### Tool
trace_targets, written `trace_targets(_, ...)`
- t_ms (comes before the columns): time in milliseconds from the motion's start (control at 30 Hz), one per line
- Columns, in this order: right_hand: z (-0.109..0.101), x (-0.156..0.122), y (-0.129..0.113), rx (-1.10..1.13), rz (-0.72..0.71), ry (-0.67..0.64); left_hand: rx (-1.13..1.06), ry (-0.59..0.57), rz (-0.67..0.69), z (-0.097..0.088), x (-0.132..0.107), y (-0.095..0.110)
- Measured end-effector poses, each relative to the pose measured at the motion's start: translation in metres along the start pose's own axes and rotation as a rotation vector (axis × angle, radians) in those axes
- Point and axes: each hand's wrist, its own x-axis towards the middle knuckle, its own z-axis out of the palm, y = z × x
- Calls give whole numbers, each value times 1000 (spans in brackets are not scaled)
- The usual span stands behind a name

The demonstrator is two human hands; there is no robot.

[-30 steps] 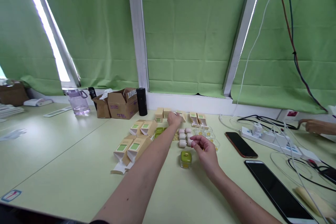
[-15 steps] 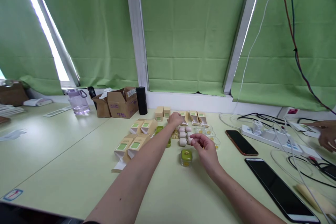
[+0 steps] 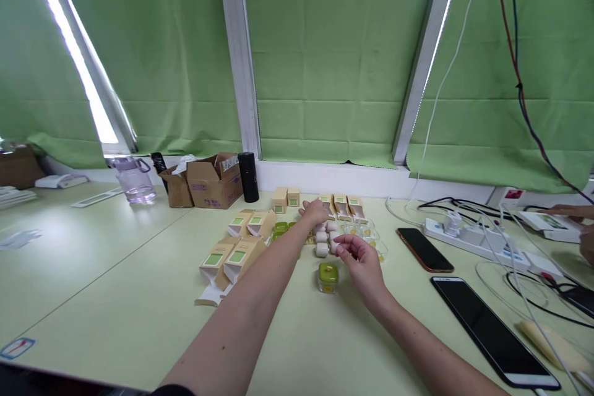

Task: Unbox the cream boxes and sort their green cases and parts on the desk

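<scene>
My left hand (image 3: 314, 213) reaches far over the table, fingers curled down beside a small tan box (image 3: 325, 201) in the back row; what it grips is hidden. My right hand (image 3: 358, 256) hovers nearer to me, thumb and fingers pinched together close to some pink-white cylinders (image 3: 322, 250). A green jar in a clear case (image 3: 328, 277) stands just left of that hand. Tan boxes with green labels (image 3: 237, 256) lie to the left, some with open flaps. Clear lids with yellow centres (image 3: 367, 232) lie right of the cylinders.
At the back left stand a cardboard box (image 3: 212, 181), a black bottle (image 3: 248, 176) and a purple water bottle (image 3: 134, 179). To the right are two phones (image 3: 424, 249) (image 3: 492, 329), a power strip (image 3: 477, 239) and cables. Another person's hand (image 3: 587, 244) is at the right edge.
My left hand has drawn back a little from the far row of boxes. My right hand has barely shifted. The other person's hand has moved toward the right edge.
</scene>
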Motion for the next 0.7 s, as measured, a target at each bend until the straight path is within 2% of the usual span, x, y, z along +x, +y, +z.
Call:
trace_targets(167,-2,1,1,-14,-8,2,4,-16,41,-9,-6,4)
trace_targets(367,-7,4,3,-17,-10,46,-24,50,106,-47,-29,2)
trace_targets(433,-8,6,4,-6,-8,68,-39,65,164,-61,-47,-3)
trace_targets(533,-8,7,5,4,4,78,-52,47,292,-76,-87,-13)
trace_targets(700,-7,5,8,15,9,75,-14,-91,516,-82,-166,-32)
